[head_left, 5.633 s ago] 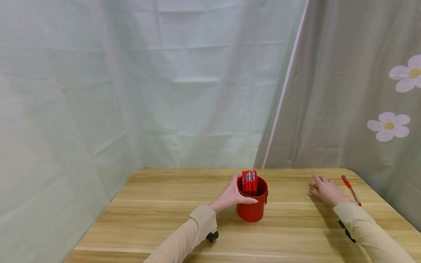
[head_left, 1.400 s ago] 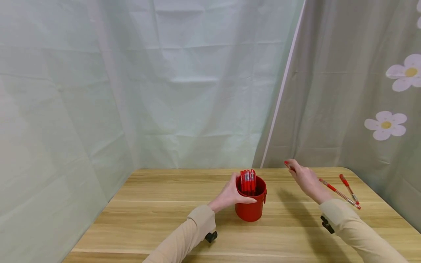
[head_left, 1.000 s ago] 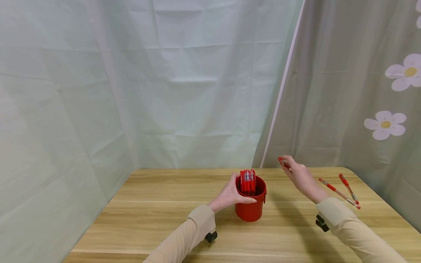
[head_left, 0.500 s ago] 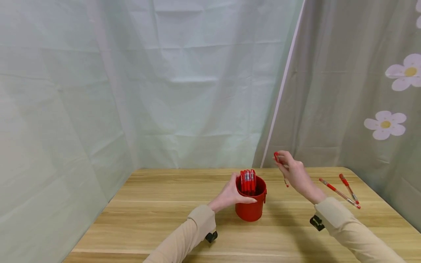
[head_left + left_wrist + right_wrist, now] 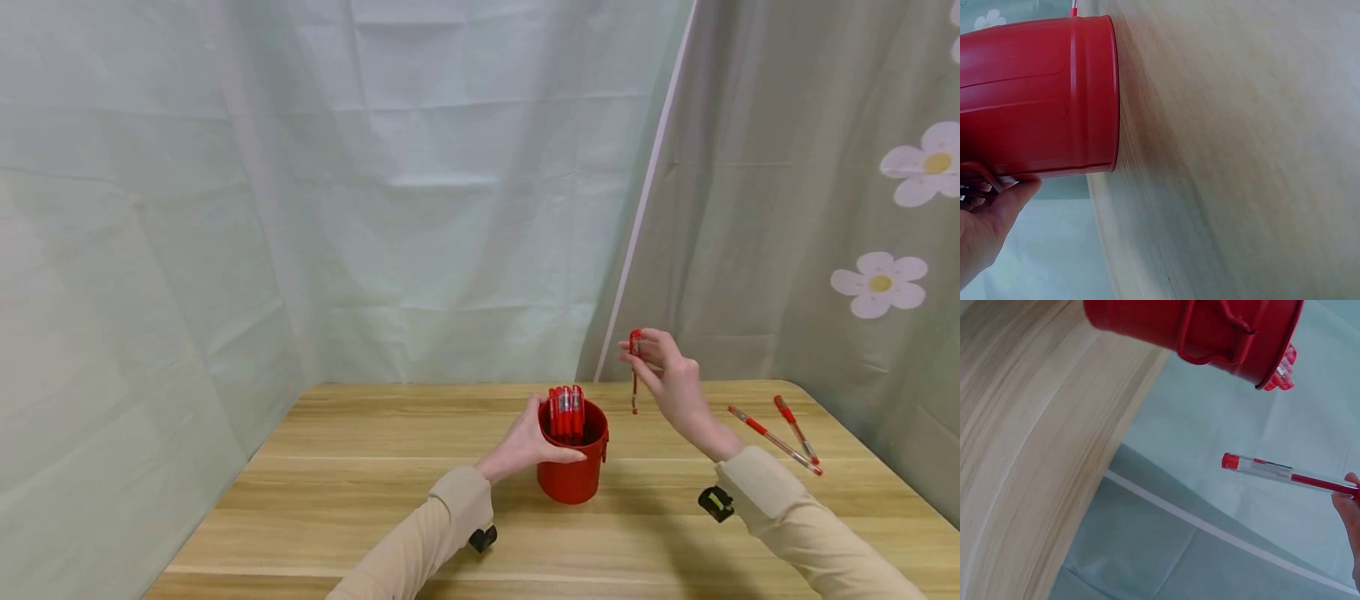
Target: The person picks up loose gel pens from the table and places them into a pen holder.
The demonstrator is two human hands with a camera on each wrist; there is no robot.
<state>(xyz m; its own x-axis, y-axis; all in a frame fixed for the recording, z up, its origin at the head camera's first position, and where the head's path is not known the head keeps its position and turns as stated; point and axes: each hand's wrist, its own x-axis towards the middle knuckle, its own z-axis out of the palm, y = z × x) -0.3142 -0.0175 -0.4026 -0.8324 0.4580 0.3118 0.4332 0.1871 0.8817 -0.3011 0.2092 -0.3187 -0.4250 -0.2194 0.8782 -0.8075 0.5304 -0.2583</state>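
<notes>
A red metal bucket (image 5: 568,483) stands upright on the wooden table, with several red pens (image 5: 566,410) leaning together inside it. My left hand (image 5: 521,442) grips the bucket's left side, thumb along the near rim; the left wrist view shows the bucket wall (image 5: 1035,94) and some fingers (image 5: 1000,215). My right hand (image 5: 671,379) pinches a red pen (image 5: 634,375) near its capped end. That pen hangs upright above the table, to the right of the bucket and apart from it. In the right wrist view its clear barrel (image 5: 1285,474) points toward the bucket's side.
Two more red pens lie at the table's right: one pen (image 5: 776,441) slants beside another pen (image 5: 797,429), their near ends close together. The wooden table (image 5: 360,492) ends at a pale curtain (image 5: 450,250) behind, with a grey flowered curtain (image 5: 750,250) at right.
My right hand has picked a pen off the table, lifted it leftward toward the bucket and turned it from slanting to upright. The left hand and bucket have stayed in place.
</notes>
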